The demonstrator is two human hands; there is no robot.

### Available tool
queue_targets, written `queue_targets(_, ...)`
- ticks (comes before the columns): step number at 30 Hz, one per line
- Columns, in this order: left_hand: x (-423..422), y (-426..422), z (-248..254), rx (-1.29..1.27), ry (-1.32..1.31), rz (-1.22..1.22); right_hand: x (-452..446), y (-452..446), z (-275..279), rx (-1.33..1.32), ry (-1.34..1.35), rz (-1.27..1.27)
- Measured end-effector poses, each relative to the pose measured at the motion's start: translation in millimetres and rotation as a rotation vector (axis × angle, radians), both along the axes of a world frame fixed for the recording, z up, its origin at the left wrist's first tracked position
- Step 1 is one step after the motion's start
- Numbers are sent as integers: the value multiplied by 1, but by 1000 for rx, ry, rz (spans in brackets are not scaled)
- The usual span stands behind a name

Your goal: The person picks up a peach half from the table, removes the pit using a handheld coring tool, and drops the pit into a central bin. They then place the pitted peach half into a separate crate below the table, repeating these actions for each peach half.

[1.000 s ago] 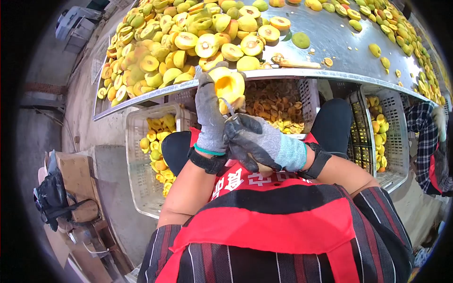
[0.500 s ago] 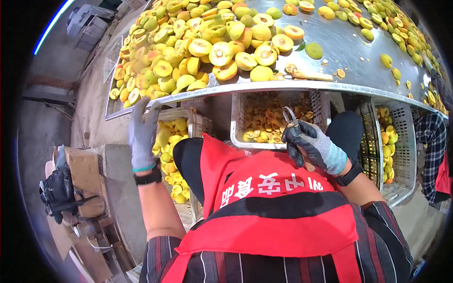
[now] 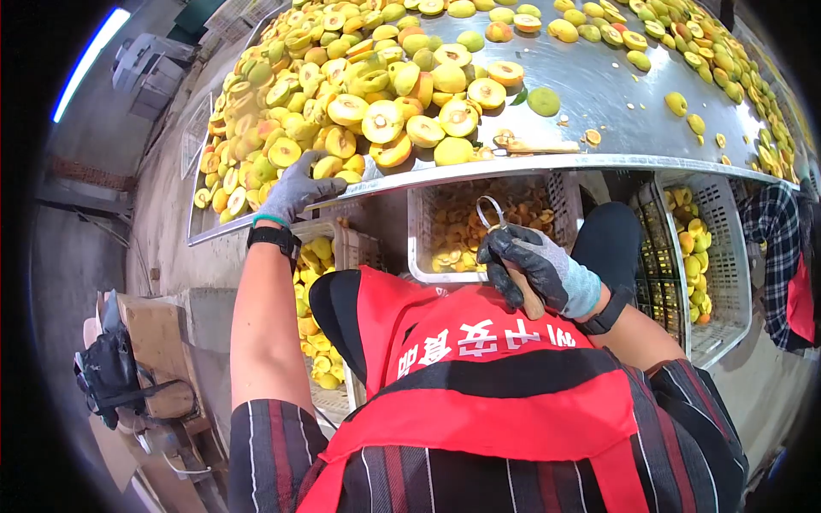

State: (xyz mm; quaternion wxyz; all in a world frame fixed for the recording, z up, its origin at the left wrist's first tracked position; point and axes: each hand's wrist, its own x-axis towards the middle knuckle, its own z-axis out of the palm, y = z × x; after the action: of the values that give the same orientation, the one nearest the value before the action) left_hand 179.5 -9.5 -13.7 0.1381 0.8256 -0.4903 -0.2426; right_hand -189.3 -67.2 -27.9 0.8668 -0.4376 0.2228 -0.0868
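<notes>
At the table's front edge, my left hand in a grey glove reaches into a heap of halved yellow peaches. Its thumb and fingers are apart, at a peach half on the rim; a firm hold is not visible. My right hand, in a grey glove with dark palm and fingers, is closed around a pitting tool with a wooden handle and a curved metal loop. The loop points up, above a white crate of peach scraps.
The metal table holds more peaches at the right and a wooden-handled tool near its rim. Crates of peaches stand below at left and right. Another person's plaid sleeve shows at far right.
My left hand has moved up and right, from beside the table to the peaches at its edge. My right hand keeps the pitting tool, with more of its wooden handle showing.
</notes>
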Motion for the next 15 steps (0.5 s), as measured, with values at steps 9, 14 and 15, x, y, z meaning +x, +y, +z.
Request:
queue_targets(9,-65,6,-14,-729,1087,480,11,-2,1,-16,40,3)
queue_targets(14,-148,9,-2,-745,1827,294,35,-7,19,-538,14,-24)
queue_targets(15,-158,9,-1,-794,1735,371,39,-8,19,-631,70,-19)
